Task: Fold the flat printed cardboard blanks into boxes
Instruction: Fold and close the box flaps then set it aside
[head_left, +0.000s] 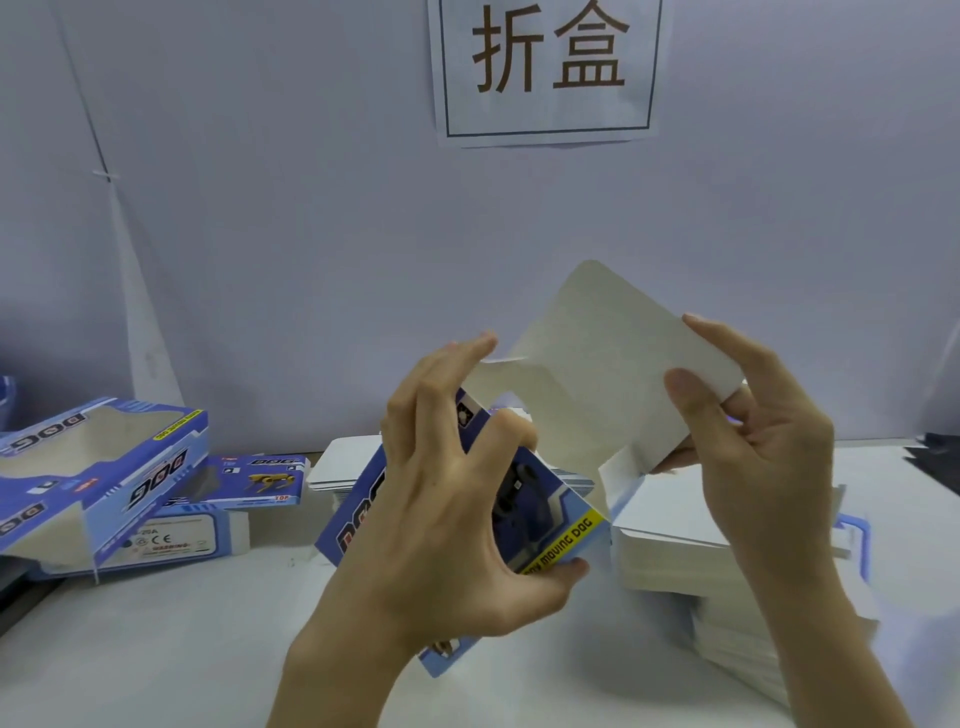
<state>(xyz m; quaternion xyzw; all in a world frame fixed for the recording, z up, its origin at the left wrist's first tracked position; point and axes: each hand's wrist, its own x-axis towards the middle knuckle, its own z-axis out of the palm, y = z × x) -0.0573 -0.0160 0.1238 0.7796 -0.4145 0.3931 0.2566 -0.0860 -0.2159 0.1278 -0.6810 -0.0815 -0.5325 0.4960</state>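
I hold a half-formed blue printed box (550, 512) above the table's middle. My left hand (457, 499) grips its blue body, thumb under the lower corner, fingers spread over the top edge. A large white flap (613, 364) stands up from the box toward the wall. My right hand (748, 441) pinches that flap's right edge between thumb and fingers. A thick stack of flat blanks (691, 561), white side up, lies on the table below my right hand. A second, lower stack (343, 467) lies behind the box.
Two folded blue boxes (98, 478) with window cut-outs rest at the left, one leaning on another (249, 486). A white wall with a paper sign (548, 67) closes off the back. The white tabletop (182, 634) spreads in front.
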